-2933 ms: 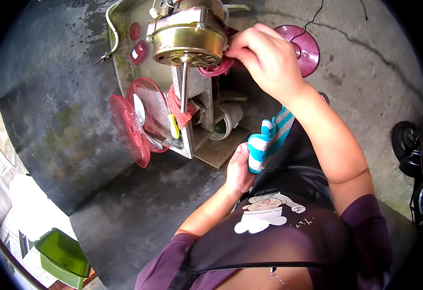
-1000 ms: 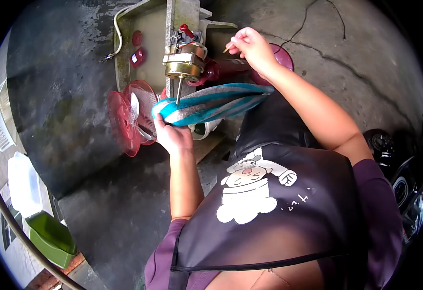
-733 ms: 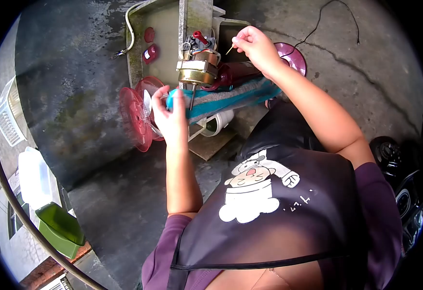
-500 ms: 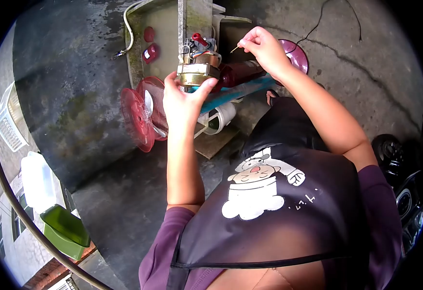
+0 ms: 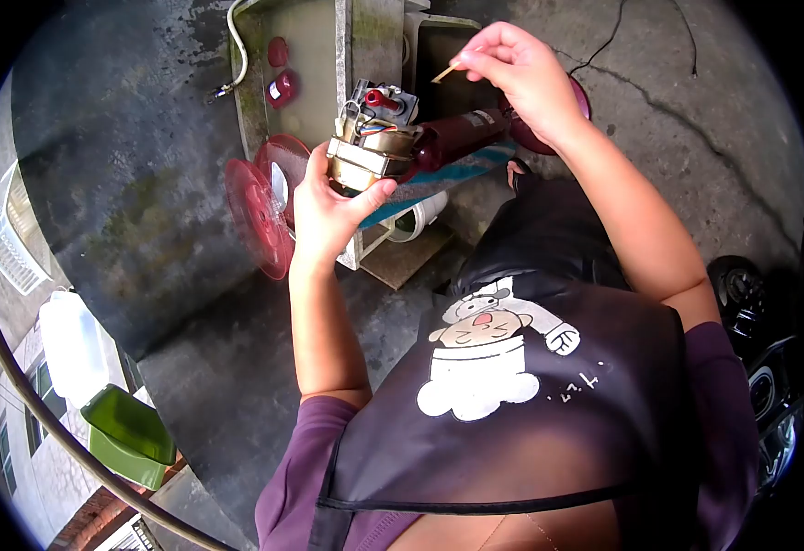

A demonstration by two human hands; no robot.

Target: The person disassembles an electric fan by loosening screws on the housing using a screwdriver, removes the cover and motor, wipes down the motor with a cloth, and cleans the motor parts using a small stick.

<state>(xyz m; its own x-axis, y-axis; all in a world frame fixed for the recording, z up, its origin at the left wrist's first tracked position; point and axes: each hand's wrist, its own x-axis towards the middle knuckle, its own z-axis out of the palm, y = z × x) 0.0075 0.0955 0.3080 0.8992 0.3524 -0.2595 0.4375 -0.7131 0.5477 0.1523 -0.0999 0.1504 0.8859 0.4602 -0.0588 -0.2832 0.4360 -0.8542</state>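
Observation:
My left hand is closed around the lower metal housing of a fan motor, thumb on one side and fingers on the other. Wires, a grey gearbox and a red knob show on the motor's upper part. It adjoins a dark red fan stand that lies on its side, its round base partly behind my right forearm. My right hand pinches a thin, yellowish stick between thumb and fingertips. The stick's tip points down toward the motor and is apart from it.
A stone sink holds a small red part and a red disc. Red fan grilles lean left of my left hand. A white bucket stands below the teal surface. A white hose hangs over the sink edge.
The motor has tilted and shifted slightly down in view with my left hand, showing more of its gearbox. My right hand has moved a little up, with the stick still pinched.

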